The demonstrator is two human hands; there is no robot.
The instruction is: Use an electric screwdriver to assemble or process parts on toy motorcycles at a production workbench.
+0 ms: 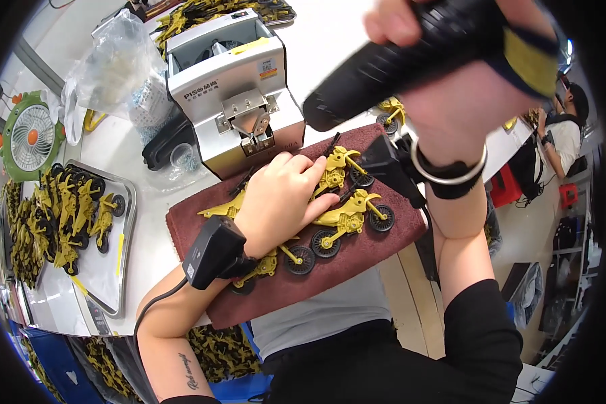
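My left hand (279,198) lies palm down over several yellow toy motorcycles with black wheels. Its fingers are stretched, with thumb and forefinger apart and touching the motorcycle (346,219) in the middle. A second motorcycle (334,168) stands just beyond, by the fingertips. Others are partly hidden under the palm and wrist. The motorcycles rest on a folded maroon towel (384,246). Raised at the upper right, my right hand (444,101) is wrapped around a black electric screwdriver (384,77), blurred by motion. The tool is held apart from the motorcycles; its tip cannot be made out.
A silver screw feeder (232,87) stands behind the towel. Left of it are a clear bag (117,67) and a small clear cup (183,157). A metal tray (121,269) holds many motorcycle parts. A green fan (32,138) is at far left; another person (565,135) sits right.
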